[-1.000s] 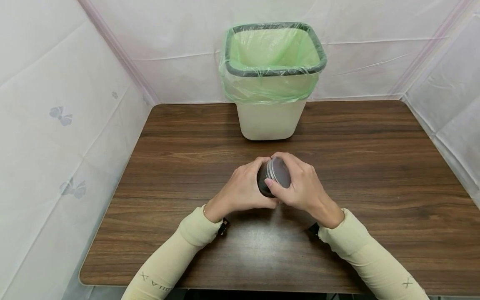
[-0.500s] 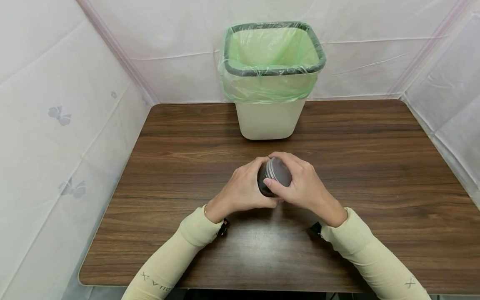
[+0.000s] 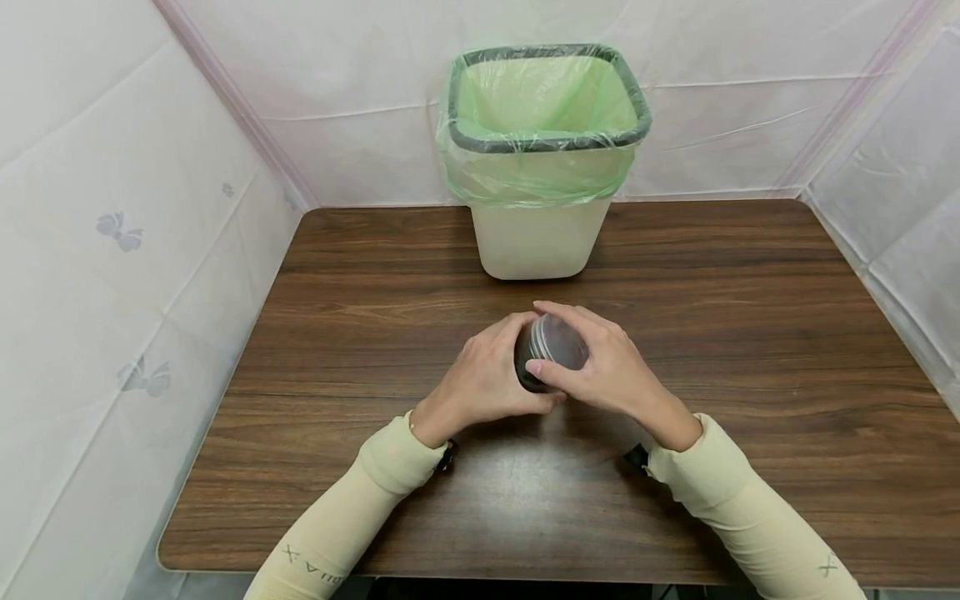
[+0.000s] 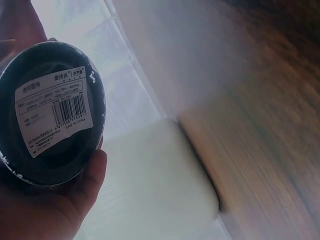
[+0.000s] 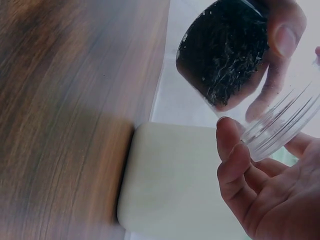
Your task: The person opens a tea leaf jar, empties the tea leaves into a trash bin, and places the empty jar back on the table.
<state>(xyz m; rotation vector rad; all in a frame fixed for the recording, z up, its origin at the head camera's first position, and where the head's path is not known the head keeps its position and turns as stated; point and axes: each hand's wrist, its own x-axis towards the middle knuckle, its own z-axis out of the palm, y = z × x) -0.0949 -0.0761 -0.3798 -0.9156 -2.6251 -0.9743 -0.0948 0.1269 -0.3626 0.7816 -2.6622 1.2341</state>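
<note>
A clear jar with dark shredded flakes inside (image 5: pixel 227 55) is held tilted above the table, its lid end towards the right. My left hand (image 3: pixel 483 371) grips the jar body (image 3: pixel 527 375) from the left, thumb and fingers curled round it. In the left wrist view the dark jar base (image 4: pixel 55 112) faces the camera, bearing a white label with a barcode. My right hand (image 3: pixel 611 367) curls round the clear ridged lid (image 3: pixel 561 343) at the jar's mouth. From the right wrist view, the fingertips rest along the edge of the lid (image 5: pixel 282 125).
Behind the hands, a cream bin (image 3: pixel 540 242) with a green plastic liner and dark grey rim stands at the far edge of the brown wooden table (image 3: pixel 360 300). White sheeting (image 3: pixel 352 92) hangs behind and along both sides.
My right hand has shifted slightly to the right on the lid, its wrist moving a little outward. The left hand and the jar body stay nearly in place.
</note>
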